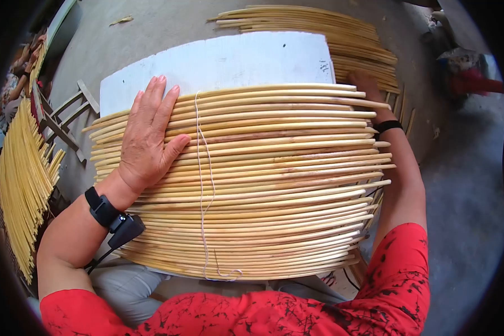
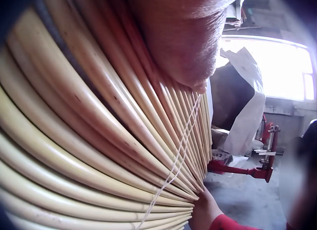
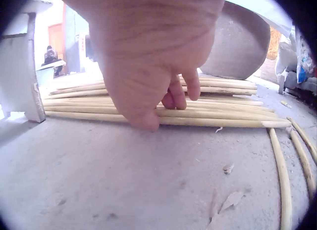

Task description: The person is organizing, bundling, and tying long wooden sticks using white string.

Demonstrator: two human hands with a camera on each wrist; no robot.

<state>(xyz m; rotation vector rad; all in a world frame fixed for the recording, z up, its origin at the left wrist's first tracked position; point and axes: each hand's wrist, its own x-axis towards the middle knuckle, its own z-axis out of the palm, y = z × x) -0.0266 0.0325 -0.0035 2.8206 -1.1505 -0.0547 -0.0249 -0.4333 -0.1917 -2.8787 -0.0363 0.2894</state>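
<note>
A row of thin, peeled wooden sticks (image 1: 285,162) lies side by side over a white board (image 1: 218,61) in front of the person. On the upper left of this row rests the left hand (image 1: 145,134), palm down with its fingers straight. A thin white thread (image 1: 200,140) crosses the sticks to the right of that hand. The right hand (image 3: 153,66) reaches down to a pile of similar sticks (image 3: 218,113) on the floor beyond the board. Its thumb is at the front wooden stick and its curled fingers are behind; the head view partly hides this hand.
Another bundle of sticks (image 1: 22,179) leans at the left, near a stool (image 1: 67,120). A few single sticks (image 3: 281,175) lie apart on the concrete floor (image 3: 124,175). Something red (image 1: 476,84) stands at the right. A person (image 3: 51,56) is in the background.
</note>
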